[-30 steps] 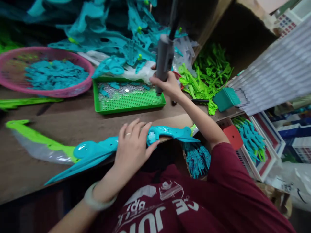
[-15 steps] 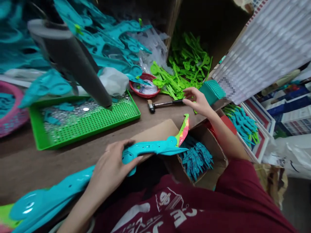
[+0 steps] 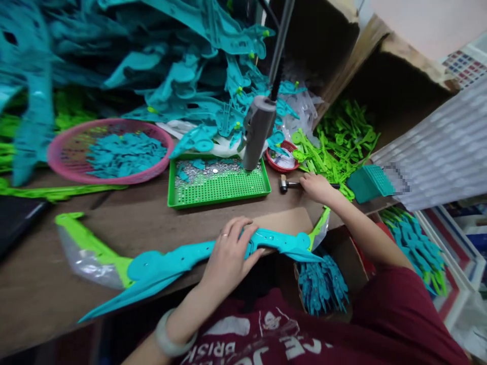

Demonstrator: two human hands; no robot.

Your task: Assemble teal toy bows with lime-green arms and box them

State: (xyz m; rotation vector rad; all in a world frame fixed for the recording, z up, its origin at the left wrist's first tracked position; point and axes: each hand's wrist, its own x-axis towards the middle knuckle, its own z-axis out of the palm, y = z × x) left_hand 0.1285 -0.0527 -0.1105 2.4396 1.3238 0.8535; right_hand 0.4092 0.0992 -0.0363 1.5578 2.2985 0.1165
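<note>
My left hand [image 3: 232,248] is closed around the middle of a blue plastic toy bow [image 3: 163,263], which lies along the table's front edge. Green tips with clear, shiny film stick out at both ends. Under the bow's right half is a flat brown board [image 3: 285,221]. Farther back, my right hand [image 3: 317,188] is closed over the black handle of a small hammer [image 3: 283,184]; its head points left and rests on the table. The fingers' undersides are hidden.
Behind the bow stands a green perforated tray [image 3: 220,203] of small metal pieces, below a hanging grey power screwdriver [image 3: 259,132]. A pink basket [image 3: 110,177], a small red basket [image 3: 283,167], green parts [image 3: 323,157] and blue parts [image 3: 182,91] surround it. A carton [image 3: 353,268] is below right.
My right hand has gone from open fingers at the hammer's handle end to a grip on the handle. The view has swung left, showing the whole bow. My left hand keeps its hold.
</note>
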